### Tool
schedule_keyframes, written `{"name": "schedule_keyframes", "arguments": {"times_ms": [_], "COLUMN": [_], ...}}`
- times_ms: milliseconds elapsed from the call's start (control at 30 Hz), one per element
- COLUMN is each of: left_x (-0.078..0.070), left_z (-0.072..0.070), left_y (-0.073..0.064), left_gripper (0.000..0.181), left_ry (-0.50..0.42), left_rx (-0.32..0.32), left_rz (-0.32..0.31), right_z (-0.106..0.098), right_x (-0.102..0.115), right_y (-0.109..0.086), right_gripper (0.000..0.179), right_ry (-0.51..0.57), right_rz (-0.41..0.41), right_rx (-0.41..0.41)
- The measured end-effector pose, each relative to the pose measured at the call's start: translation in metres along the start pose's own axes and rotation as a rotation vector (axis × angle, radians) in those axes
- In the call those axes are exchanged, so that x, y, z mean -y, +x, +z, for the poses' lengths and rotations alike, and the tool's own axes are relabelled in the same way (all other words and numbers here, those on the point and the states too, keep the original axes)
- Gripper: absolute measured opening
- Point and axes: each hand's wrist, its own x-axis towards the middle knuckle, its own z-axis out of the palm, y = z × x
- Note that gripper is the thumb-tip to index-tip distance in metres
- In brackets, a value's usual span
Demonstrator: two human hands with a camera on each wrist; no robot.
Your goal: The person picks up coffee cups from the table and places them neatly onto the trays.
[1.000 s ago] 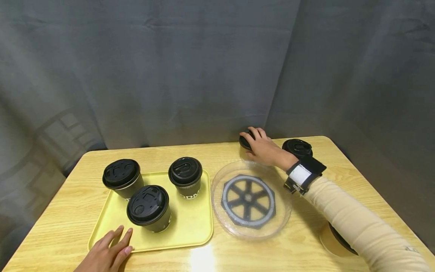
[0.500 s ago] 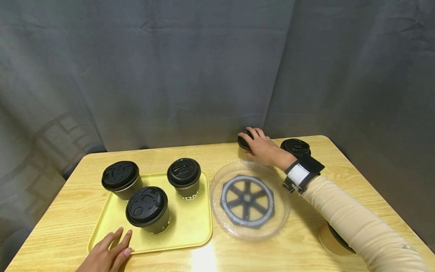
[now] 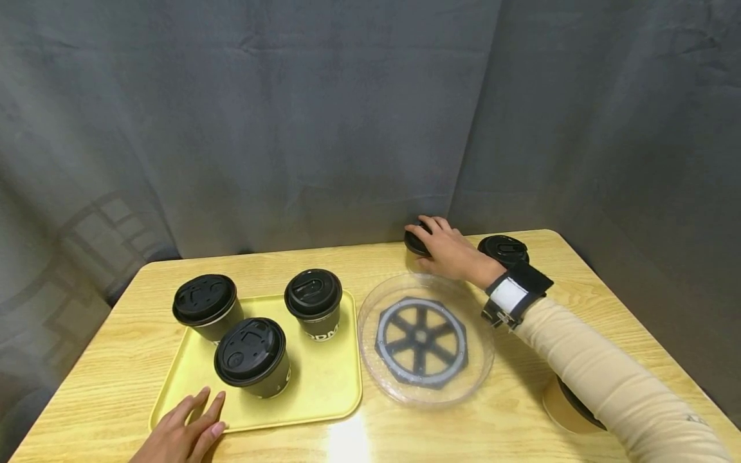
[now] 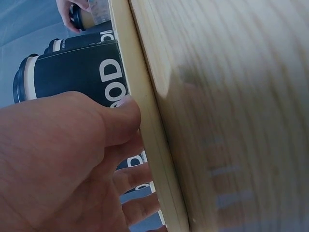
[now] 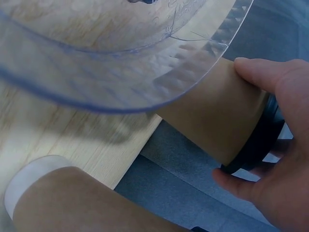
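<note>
At the table's back edge my right hand [image 3: 451,252] grips a kraft-brown paper cup [image 5: 212,111] by its black lid [image 3: 414,243], thumb on the side and fingers round the lid. The cup stands just behind a round clear plastic tray [image 5: 120,87], partly hidden by it in the right wrist view. My left hand [image 3: 181,429] rests on the near left rim of a yellow tray [image 3: 324,395], fingers spread. Three dark paper cups with black lids stand on that tray: one back left [image 3: 207,302], one front [image 3: 253,357], one right [image 3: 314,302].
A grey spoked wheel shape [image 3: 421,343] shows within the clear tray. Another black-lidded cup [image 3: 505,249] stands at the back right, and a brown cup [image 3: 564,408] is partly hidden under my right forearm. A grey curtain [image 3: 324,128] hangs behind the table.
The view has shifted very slightly. Both hands keep their places, the right on the brown cup and the left at the yellow tray's rim.
</note>
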Motion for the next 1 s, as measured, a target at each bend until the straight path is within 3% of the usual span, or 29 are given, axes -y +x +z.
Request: {"name": "schedule_keyframes", "arguments": {"times_ms": [500, 600, 867, 1000], "left_x": [0.003, 0.002, -0.001, -0.002], "left_z": [0.004, 0.004, 0.001, 0.001], "left_y": [-0.001, -0.001, -0.001, -0.001], "left_gripper": [0.04, 0.039, 0.041, 0.04], "left_ry": [0.037, 0.027, 0.015, 0.021], "left_rx": [-0.082, -0.068, 0.039, 0.015], "left_rz": [0.053, 0.047, -0.042, -0.033], "right_z": [-0.006, -0.009, -0.016, -0.021], "right_x": [0.002, 0.003, 0.006, 0.008], "right_y": [0.0, 0.0, 0.0, -0.001], "right_gripper": [0.07, 0.07, 0.072, 0.072], "right_ry": [-0.001, -0.005, -0.015, -0.008], "right_rz": [0.006, 0.008, 0.003, 0.02], "right_rx": [-0.029, -0.035, -0.057, -0.067]}}
